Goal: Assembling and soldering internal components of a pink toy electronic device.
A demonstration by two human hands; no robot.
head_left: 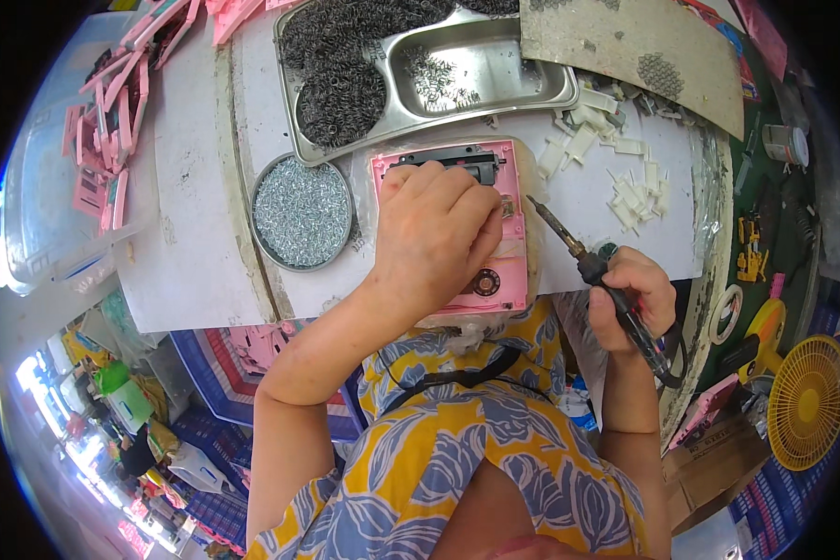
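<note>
A pink plastic casing [516,294] lies on a padded, plastic-wrapped block in front of me. Along its far side runs a black part [481,166], and a round black part [486,282] sits at its near right. My left hand [436,229] rests over the casing with fingers curled down; its fingertips are hidden, so what they pinch does not show. To the right, my right hand [637,301] is closed round the black handle of a soldering iron [595,271]. Its bare metal tip points up and left, just beside the casing's right edge and apart from it.
A round tin of small silvery screws [302,213] stands left of the casing. Beyond is a metal tray [383,147] heaped with dark springs. White plastic pieces [637,196] lie at the right, pink frames [112,131] at far left. A yellow fan [809,403] stands at lower right.
</note>
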